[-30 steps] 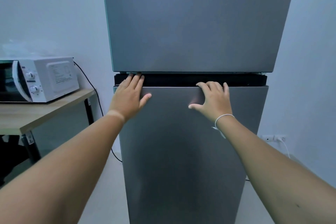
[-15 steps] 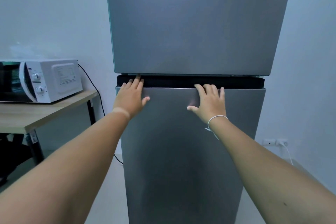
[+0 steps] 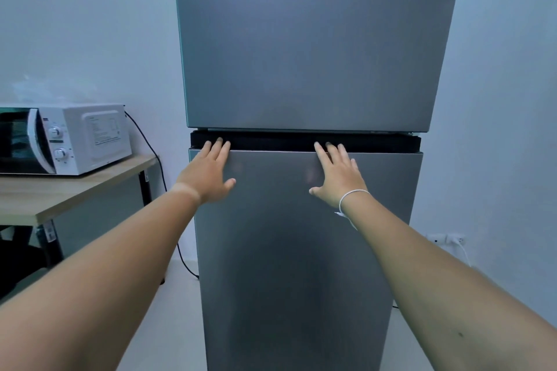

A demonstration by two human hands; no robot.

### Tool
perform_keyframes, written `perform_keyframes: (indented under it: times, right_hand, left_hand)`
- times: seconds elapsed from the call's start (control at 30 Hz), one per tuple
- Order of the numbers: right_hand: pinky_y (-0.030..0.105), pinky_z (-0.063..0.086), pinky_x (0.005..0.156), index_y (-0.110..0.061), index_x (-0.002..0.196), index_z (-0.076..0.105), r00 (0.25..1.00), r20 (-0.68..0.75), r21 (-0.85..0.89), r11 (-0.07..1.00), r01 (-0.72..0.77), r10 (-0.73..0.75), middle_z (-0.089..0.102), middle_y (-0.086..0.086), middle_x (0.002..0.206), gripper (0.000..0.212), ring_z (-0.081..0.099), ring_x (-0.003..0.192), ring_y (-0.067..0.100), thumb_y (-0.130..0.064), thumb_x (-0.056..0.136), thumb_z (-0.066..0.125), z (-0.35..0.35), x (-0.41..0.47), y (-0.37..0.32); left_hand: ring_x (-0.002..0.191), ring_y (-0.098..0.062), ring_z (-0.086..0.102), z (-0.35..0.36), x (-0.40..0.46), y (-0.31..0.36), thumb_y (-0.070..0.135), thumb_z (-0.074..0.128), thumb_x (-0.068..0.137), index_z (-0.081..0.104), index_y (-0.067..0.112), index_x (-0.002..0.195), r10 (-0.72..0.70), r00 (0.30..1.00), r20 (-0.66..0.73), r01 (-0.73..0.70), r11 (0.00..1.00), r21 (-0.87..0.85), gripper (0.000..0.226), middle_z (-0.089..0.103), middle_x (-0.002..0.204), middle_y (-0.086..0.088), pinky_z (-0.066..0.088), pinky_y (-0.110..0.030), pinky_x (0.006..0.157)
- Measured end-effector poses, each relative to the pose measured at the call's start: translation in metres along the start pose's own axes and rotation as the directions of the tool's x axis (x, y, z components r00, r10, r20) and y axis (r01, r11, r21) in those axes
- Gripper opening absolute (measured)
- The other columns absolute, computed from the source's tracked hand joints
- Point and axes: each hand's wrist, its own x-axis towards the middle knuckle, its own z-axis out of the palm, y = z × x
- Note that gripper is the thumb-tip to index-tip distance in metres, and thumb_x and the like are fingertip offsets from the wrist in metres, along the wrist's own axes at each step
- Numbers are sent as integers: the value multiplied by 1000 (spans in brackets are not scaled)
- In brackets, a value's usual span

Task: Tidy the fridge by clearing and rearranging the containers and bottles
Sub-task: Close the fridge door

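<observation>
A tall grey two-door fridge stands straight ahead, both doors closed. Its upper door [image 3: 304, 39] ends at a dark gap [image 3: 271, 141] above the lower door [image 3: 301, 250]. My left hand [image 3: 208, 175] lies flat on the top left of the lower door, fingertips reaching into the dark gap. My right hand [image 3: 336, 178], with a white cord round the wrist, lies flat on the top right part of that door, fingertips at the gap too. The fridge's contents are hidden.
A white microwave [image 3: 78, 138] sits on a wooden table [image 3: 60, 193] to the left, with a black cable [image 3: 156, 159] running down beside the fridge. A wall socket [image 3: 446, 239] with a white plug is low on the right wall.
Both hands have straightened from slightly curled to flat on the lower door, fingertips reaching up to the gap. The view has shifted a little.
</observation>
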Motion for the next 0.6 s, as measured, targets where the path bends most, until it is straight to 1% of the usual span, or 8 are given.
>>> perform_keyframes:
  times: [0.1,0.3,0.4,0.47,0.6]
  right_hand:
    - [43,11,120,-29,151,0,997,72,18,1000,-8,7,3,-2,161,98,-4,149,22,-38,79,66,-8,3,-1]
    - [45,4,119,-28,151,-3,989,145,-8,999,-34,35,-6,-4,162,100,-8,149,20,-44,78,63,-16,-3,-6]
    - [45,2,119,-25,151,-2,984,177,-36,999,-21,27,-9,-4,162,99,-7,149,19,-48,78,61,-21,-9,-8]
    - [45,2,119,-24,152,-1,980,199,-63,998,-2,14,-8,-4,162,99,-5,149,18,-50,78,60,-24,-15,-8]
    - [46,0,120,-23,152,2,979,203,-88,996,29,-10,-4,-6,162,95,-2,149,18,-52,79,57,-28,-31,-8]
  left_hand:
    - [150,-24,-1,-7,-3,2,40,46,92,-2,12,152,-15,999,52,16,1000,-14,82,-1,163,-4,14,-35,121]
    - [150,-23,-3,-21,-7,9,42,48,91,-5,12,152,-52,985,162,59,998,-37,86,-7,162,-3,18,-38,121]
    - [150,-22,3,-24,-15,12,42,50,90,-1,12,152,-49,982,182,63,996,-70,86,-9,162,-2,21,-38,121]
    - [150,-22,4,-28,-22,14,42,51,90,0,12,152,-41,976,213,59,995,-75,86,-9,162,-2,19,-38,121]
    - [150,-23,5,-34,-34,22,41,49,91,2,13,152,-12,980,199,33,994,-101,82,-5,163,-1,16,-37,121]
